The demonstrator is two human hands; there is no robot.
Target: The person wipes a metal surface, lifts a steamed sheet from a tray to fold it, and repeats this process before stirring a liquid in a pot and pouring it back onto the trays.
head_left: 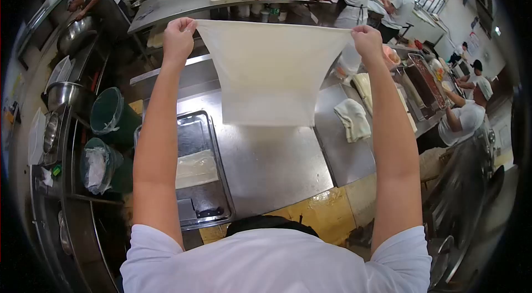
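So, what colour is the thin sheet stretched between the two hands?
The thin, smooth sheet is plain pale cream, best seen in the head view.

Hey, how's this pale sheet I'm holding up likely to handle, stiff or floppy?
Probably floppy and stretchy: the pale sheet runs taut between your left hand and right hand, while its sides curve inward. It looks thin, so it's likely light for its size. Held only by its upper corners, it would probably sag if your hands came together.
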